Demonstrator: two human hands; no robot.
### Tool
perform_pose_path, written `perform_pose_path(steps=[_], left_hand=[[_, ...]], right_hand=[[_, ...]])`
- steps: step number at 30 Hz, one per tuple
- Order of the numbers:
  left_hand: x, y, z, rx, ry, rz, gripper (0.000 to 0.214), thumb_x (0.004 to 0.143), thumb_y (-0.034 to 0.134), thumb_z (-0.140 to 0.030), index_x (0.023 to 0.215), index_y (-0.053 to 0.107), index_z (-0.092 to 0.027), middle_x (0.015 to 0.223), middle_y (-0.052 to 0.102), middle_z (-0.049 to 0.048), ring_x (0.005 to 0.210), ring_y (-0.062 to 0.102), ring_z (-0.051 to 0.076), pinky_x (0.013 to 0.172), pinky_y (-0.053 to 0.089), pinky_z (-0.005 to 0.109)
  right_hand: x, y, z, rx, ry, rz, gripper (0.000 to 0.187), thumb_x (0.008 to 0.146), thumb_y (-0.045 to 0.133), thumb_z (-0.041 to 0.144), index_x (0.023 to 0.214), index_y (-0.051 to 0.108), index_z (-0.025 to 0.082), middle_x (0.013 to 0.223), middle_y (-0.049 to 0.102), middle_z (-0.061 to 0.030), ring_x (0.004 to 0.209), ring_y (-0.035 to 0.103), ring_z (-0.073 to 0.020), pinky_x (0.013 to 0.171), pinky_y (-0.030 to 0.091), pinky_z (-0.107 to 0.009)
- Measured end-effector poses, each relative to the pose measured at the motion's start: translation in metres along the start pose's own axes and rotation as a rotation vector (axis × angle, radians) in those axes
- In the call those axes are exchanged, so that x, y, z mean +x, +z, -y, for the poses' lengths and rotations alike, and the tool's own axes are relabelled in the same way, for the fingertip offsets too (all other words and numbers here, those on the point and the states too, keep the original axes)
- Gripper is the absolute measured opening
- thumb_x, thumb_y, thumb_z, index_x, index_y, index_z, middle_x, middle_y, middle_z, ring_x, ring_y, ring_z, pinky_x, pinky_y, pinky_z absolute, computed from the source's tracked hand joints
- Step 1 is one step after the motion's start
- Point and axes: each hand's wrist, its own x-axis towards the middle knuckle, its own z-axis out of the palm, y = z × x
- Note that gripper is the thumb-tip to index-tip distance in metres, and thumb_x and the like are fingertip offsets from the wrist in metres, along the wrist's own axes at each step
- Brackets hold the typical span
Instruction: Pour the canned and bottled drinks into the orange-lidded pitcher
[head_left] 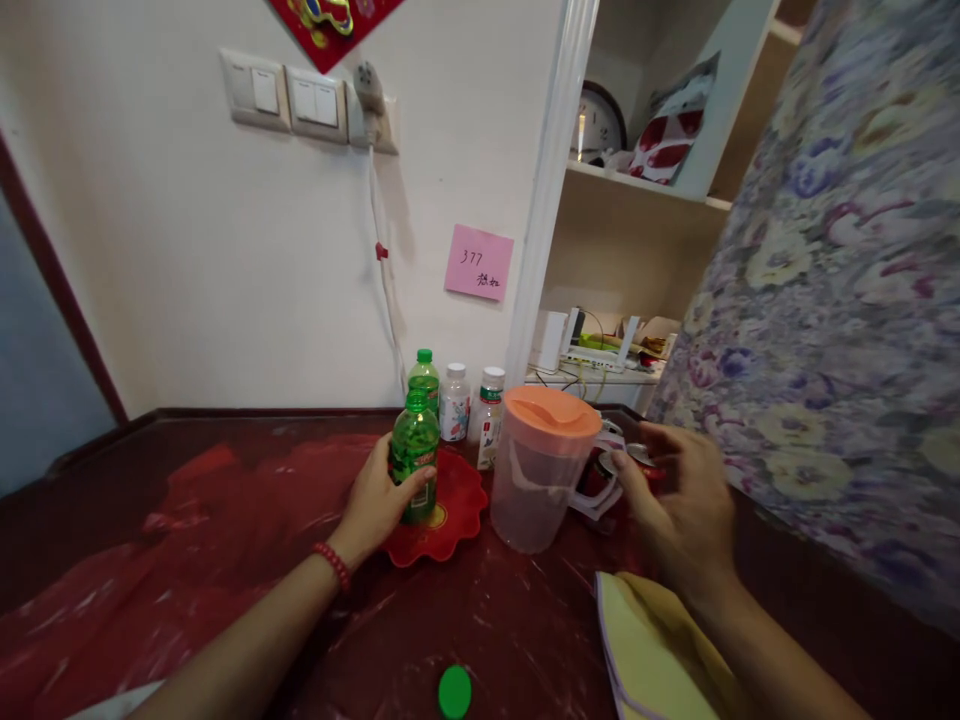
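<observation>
On the dark table (525,640), a green bottle (417,446) is being steadied over a red plate (463,500) by the encircling left hand (377,497), likely against tipping, at nine o'clock from the pitcher (525,500), while the half-curled right hand (681,505) (seemingly empty, touch unclear) is being held at three.

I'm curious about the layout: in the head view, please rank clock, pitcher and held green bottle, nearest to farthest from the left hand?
1. Held green bottle: in the left hand.
2. Pitcher: on the table, right of the bottle.
3. Clock: on the shelf, upper right.
</observation>
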Motion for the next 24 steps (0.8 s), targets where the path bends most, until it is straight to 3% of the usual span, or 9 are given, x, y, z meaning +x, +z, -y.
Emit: perform_pose_path(steps=[2, 3, 6, 8, 10, 14, 18, 21, 24], left_hand=[[-0.001, 0.0, 0.0, -0.002, 0.001, 0.005, 0.059, 0.082, 0.071, -0.049, 0.129, 0.051, -0.019, 0.122, 0.067, 0.0109, 0.11, 0.064, 0.028, 0.096, 0.049, 0.043], [-0.001, 0.0, 0.0, -0.005, 0.005, 0.006, 0.059, 0.081, 0.071, -0.049, 0.128, 0.051, -0.019, 0.122, 0.067, 0.0112, 0.11, 0.064, 0.028, 0.096, 0.049, 0.042], [-0.001, 0.001, 0.0, -0.02, 0.009, 0.007, 0.059, 0.081, 0.071, -0.049, 0.126, 0.052, -0.017, 0.121, 0.067, 0.0118, 0.108, 0.064, 0.028, 0.094, 0.049, 0.042], [-0.001, 0.0, 0.0, -0.022, 0.001, 0.0, 0.059, 0.081, 0.071, -0.049, 0.127, 0.052, -0.017, 0.121, 0.067, 0.0121, 0.108, 0.064, 0.028, 0.094, 0.049, 0.042], [-0.002, 0.0, 0.001, -0.028, 0.003, -0.001, 0.06, 0.082, 0.072, -0.047, 0.129, 0.051, -0.017, 0.122, 0.067, 0.0123, 0.109, 0.064, 0.028, 0.095, 0.049, 0.043], [-0.003, 0.001, 0.002, -0.068, 0.01, -0.009, 0.058, 0.081, 0.073, -0.044, 0.128, 0.052, -0.018, 0.122, 0.068, 0.012, 0.11, 0.065, 0.028, 0.097, 0.049, 0.044], [-0.005, 0.002, 0.003, -0.103, 0.011, -0.008, 0.056, 0.081, 0.074, -0.043, 0.127, 0.052, -0.018, 0.122, 0.068, 0.0119, 0.11, 0.066, 0.029, 0.096, 0.05, 0.044], [-0.006, 0.002, 0.003, -0.138, 0.03, 0.0, 0.055, 0.082, 0.073, -0.042, 0.128, 0.052, -0.02, 0.124, 0.068, 0.0114, 0.112, 0.065, 0.028, 0.098, 0.049, 0.044], [-0.007, 0.002, 0.003, -0.154, 0.059, -0.009, 0.055, 0.082, 0.073, -0.038, 0.129, 0.052, -0.021, 0.127, 0.066, 0.0116, 0.116, 0.063, 0.028, 0.101, 0.048, 0.044]], right_hand=[[-0.009, -0.007, 0.025, -0.077, -0.245, -0.052, 0.021, 0.09, 0.068, 0.031, 0.108, 0.06, 0.024, 0.103, 0.06, -0.0086, 0.1, 0.057, -0.0269, 0.089, 0.045, -0.041], [-0.016, -0.007, 0.038, -0.077, -0.371, 0.045, 0.015, 0.093, 0.064, 0.025, 0.107, 0.058, 0.026, 0.098, 0.061, -0.0062, 0.093, 0.058, -0.0239, 0.083, 0.046, -0.037], [-0.048, 0.01, 0.067, 0.062, -0.412, 0.728, 0.012, 0.098, 0.053, 0.023, 0.107, 0.059, 0.027, 0.092, 0.064, -0.0025, 0.082, 0.062, -0.0196, 0.071, 0.046, -0.031], [-0.075, 0.031, 0.074, -0.095, -0.375, 1.194, 0.022, 0.093, 0.066, 0.039, 0.112, 0.065, 0.029, 0.103, 0.068, -0.0046, 0.089, 0.066, -0.0263, 0.068, 0.045, -0.034], [-0.101, 0.053, 0.072, -0.249, -0.344, 1.494, 0.039, 0.084, 0.075, 0.043, 0.121, 0.067, 0.032, 0.112, 0.069, -0.006, 0.094, 0.068, -0.0297, 0.064, 0.041, -0.033], [-0.119, 0.077, 0.063, -0.341, -0.231, 1.47, 0.019, 0.095, 0.058, 0.03, 0.104, 0.071, 0.02, 0.087, 0.071, -0.0073, 0.07, 0.068, -0.023, 0.05, 0.033, -0.031], [-0.07, 0.07, 0.076, -0.155, -0.339, 1.397, 0.033, 0.075, 0.075, 0.025, 0.108, 0.069, 0.025, 0.109, 0.067, -0.0049, 0.095, 0.065, -0.0233, 0.07, 0.046, -0.029], [-0.008, 0.073, 0.098, 0.204, -0.333, 1.002, 0.027, 0.094, 0.051, 0.016, 0.116, 0.066, 0.022, 0.108, 0.061, -0.0058, 0.095, 0.061, -0.0181, 0.085, 0.048, -0.031], [0.042, 0.099, 0.114, 0.154, -0.437, 0.785, 0.027, 0.095, 0.055, 0.011, 0.117, 0.067, 0.02, 0.11, 0.061, -0.008, 0.101, 0.059, -0.0199, 0.09, 0.047, -0.034]])
